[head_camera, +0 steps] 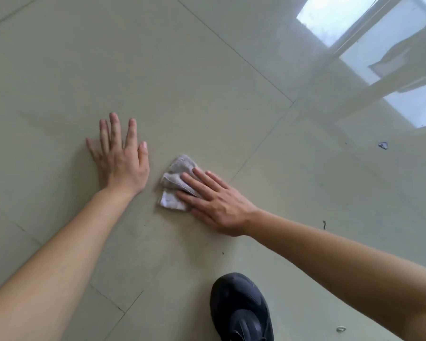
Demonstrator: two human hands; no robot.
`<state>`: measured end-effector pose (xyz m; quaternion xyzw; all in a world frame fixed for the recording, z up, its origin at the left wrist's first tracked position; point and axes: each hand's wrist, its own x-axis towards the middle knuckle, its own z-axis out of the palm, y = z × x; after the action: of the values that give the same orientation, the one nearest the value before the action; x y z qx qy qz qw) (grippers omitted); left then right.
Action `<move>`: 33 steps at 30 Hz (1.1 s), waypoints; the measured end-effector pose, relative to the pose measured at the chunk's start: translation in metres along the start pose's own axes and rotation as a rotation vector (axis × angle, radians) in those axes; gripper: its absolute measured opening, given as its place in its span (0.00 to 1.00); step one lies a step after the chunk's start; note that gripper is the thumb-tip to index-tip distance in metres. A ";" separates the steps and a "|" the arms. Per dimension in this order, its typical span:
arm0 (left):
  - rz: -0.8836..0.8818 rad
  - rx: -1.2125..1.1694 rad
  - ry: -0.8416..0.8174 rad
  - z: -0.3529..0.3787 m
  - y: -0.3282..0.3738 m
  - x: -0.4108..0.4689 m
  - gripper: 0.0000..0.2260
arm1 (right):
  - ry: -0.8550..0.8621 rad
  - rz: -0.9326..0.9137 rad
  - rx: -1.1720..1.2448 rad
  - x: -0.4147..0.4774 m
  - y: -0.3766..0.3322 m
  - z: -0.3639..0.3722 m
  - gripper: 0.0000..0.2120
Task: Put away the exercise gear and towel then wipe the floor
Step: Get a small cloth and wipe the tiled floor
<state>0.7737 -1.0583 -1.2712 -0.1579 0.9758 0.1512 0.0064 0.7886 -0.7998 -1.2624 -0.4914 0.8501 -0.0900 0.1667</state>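
Bare forearms come in from the bottom corners, L forearm [59, 254] from lower left and R forearm [342, 262] from lower right, both stretched fwd to the floor [182, 70].

L hand [123, 166] lies palm-down on the tile, fingers straight & spread, thumb out to the side. It holds nothing.

R hand [217, 205] is flat too, fingers straight and close together, pressing down on a cloth [176, 178] rather than gripping it.

Cloth is small, white-grey and crumpled w/ folds. It lies on the floor under the R fingers, w/ its far end & near-left corner sticking out past them. It sits just beside the thumb side of the L hand, not touching it.

A thin grout line [261, 142] runs diagonally past the cloth on its right and meets other joints at a tile corner further up-right. Floor is pale beige-green gloss tile.

Black shoe [241, 311] stands at bottom centre, near the R forearm, toe pointing up-frame toward the hands.

Small bits lie on the tiles to the right:
- dark squiggle [324, 225] just above the R forearm
- bluish-white scrap [383, 145] further out
- pale scrap [340, 329] near the bottom edge

Top right, the gloss shows a bright window reflection [354, 20] w/ frame bars. Other reflected shapes there are too vague to name.
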 end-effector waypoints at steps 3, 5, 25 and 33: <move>0.046 0.003 -0.007 0.006 0.021 0.015 0.27 | 0.057 -0.031 -0.073 0.007 0.061 -0.015 0.23; 0.051 0.004 -0.020 0.012 0.025 0.020 0.27 | 0.135 0.273 -0.065 0.005 0.107 -0.030 0.23; -0.114 0.000 0.121 0.017 -0.029 0.047 0.25 | -0.029 0.136 -0.118 0.158 0.150 -0.085 0.25; -0.125 0.005 0.114 0.018 -0.025 0.045 0.24 | 0.166 0.954 0.152 0.166 0.187 -0.107 0.27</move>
<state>0.7375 -1.0892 -1.2981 -0.2266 0.9632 0.1390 -0.0396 0.5217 -0.8510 -1.2549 -0.0246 0.9819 -0.1045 0.1564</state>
